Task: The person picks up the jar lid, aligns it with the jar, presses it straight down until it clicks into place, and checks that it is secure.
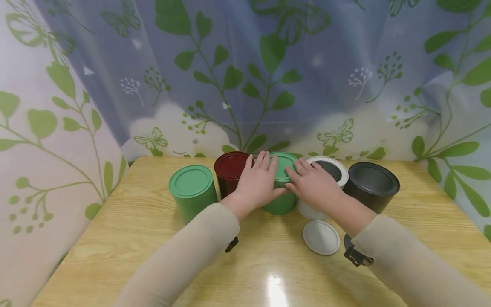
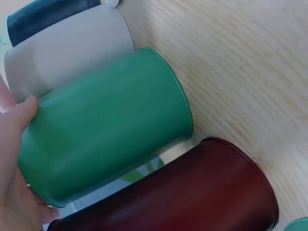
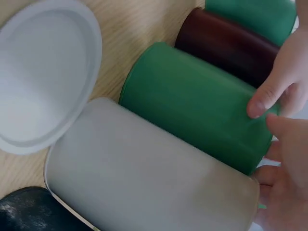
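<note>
So I've got both hands on the middle green can (image 2: 106, 127), which stands upright third from the left in the row, between the dark red can (image 1: 232, 166) and the white can (image 3: 149, 168). The left hand (image 1: 255, 181) and right hand (image 1: 316, 183) are opened out rather than clenched, fingers pretty straight and reaching over the top edge, with the left thumb against the near side just below the rim. Neither one is really gripping, I'd say. My guess is they sit on opposite sides of the green lid (image 1: 284, 164) so any push stays even and the can doesn't tip. Whether that lid is fully seated, I can't tell from here. The white lid (image 1: 321, 237) lies flat on the worktop (image 1: 215, 273) just near of the white can, which looks open at the top, so that's probably where it belongs. Far right there's a black can (image 1: 370, 198), apparently open too, and a dark disc (image 1: 347, 241) half hidden under my right cuff, maybe its lid. Another green can (image 1: 193, 200) with its top covered stands at the left end. Main nuisance is the tight spacing: red and white leave little finger room at the sides, and the patterned curtain (image 1: 330, 89) hangs close behind the row.
</note>
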{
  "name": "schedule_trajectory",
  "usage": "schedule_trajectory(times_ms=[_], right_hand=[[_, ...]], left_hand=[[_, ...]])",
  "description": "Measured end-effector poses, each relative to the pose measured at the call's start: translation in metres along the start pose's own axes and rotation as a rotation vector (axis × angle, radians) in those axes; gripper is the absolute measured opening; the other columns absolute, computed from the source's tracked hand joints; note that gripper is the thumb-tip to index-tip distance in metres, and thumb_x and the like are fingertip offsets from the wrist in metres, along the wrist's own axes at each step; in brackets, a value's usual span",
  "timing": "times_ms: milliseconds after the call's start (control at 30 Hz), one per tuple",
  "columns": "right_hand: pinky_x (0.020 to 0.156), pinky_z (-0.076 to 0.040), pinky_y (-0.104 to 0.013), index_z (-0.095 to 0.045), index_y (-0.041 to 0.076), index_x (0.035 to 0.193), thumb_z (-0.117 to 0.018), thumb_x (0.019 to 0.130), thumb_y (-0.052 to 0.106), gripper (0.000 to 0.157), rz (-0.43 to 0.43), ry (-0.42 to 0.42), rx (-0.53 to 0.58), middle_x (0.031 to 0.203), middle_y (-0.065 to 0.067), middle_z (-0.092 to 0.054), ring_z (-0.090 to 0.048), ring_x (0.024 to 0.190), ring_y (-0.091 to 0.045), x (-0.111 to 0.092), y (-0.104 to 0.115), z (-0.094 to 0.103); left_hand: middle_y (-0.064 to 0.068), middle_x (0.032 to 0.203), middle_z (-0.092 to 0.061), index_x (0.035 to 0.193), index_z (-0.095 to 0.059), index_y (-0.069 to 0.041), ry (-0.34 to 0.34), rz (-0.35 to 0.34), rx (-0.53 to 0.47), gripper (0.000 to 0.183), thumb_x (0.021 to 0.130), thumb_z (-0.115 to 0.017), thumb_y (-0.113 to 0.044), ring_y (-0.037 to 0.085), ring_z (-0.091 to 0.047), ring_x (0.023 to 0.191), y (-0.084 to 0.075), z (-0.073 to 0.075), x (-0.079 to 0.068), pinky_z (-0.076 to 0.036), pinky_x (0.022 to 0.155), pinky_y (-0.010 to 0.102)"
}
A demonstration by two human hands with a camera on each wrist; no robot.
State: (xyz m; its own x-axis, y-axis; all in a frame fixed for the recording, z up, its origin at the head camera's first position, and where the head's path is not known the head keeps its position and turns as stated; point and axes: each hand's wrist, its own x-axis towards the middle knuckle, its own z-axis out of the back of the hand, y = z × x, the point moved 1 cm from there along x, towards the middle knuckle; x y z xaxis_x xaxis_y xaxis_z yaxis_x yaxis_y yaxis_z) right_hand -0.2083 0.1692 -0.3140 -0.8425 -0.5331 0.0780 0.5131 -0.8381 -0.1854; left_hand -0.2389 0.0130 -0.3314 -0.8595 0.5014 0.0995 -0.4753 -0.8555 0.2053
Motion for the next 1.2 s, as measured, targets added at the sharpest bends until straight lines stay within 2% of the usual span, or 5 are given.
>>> schedule_trajectory(times_ms=[133,433,600,967,1200], right_hand=[[0.105,-0.025,-0.053,-0.034,-0.004,0.142,-0.051,0.095,0.038,0.065,0.000,-0.017,0.076,0.148,-0.022,-0.026,-0.024,0.136,-0.034,-0.012,0.000,0.001],[0.101,-0.032,-0.053,-0.039,-0.007,0.137,-0.060,0.091,0.032,0.064,0.057,-0.108,0.145,0.143,-0.023,-0.035,-0.034,0.131,-0.035,-0.058,0.004,0.001],[0.100,-0.034,-0.053,-0.042,-0.008,0.136,-0.064,0.089,0.029,0.063,0.060,-0.134,0.187,0.141,-0.023,-0.038,-0.037,0.129,-0.036,-0.081,0.006,-0.007],[0.096,-0.038,-0.053,-0.050,-0.009,0.128,-0.065,0.087,0.031,0.060,-0.008,-0.087,0.222,0.133,-0.026,-0.047,-0.044,0.123,-0.038,-0.110,0.001,-0.051],[0.092,-0.041,-0.053,-0.051,-0.012,0.125,-0.066,0.085,0.038,0.066,-0.058,0.003,0.311,0.129,-0.029,-0.049,-0.048,0.118,-0.042,-0.119,-0.002,-0.080]], left_hand=[[0.011,0.153,-0.018,0.149,-0.020,-0.009,-0.072,-0.053,0.023,0.090,0.086,-0.035,-0.071,0.023,-0.014,0.141,-0.003,-0.001,-0.014,-0.015,0.110,0.049],[0.010,0.150,-0.027,0.147,-0.031,-0.010,-0.202,-0.172,0.047,0.083,0.087,-0.042,-0.067,0.022,-0.024,0.138,-0.024,0.003,-0.047,-0.025,0.108,0.047],[0.010,0.149,-0.031,0.145,-0.034,-0.008,-0.226,-0.270,0.049,0.082,0.087,-0.042,-0.066,0.022,-0.028,0.136,-0.040,-0.004,-0.058,-0.027,0.107,0.045],[0.007,0.149,-0.031,0.144,-0.037,-0.013,-0.103,-0.378,0.080,0.078,0.088,-0.041,-0.067,0.020,-0.029,0.136,-0.076,-0.035,-0.058,-0.032,0.104,0.041],[0.003,0.150,-0.028,0.147,-0.032,-0.019,0.098,-0.361,0.071,0.078,0.087,-0.037,-0.068,0.017,-0.027,0.136,-0.095,-0.058,-0.051,-0.032,0.104,0.038]])
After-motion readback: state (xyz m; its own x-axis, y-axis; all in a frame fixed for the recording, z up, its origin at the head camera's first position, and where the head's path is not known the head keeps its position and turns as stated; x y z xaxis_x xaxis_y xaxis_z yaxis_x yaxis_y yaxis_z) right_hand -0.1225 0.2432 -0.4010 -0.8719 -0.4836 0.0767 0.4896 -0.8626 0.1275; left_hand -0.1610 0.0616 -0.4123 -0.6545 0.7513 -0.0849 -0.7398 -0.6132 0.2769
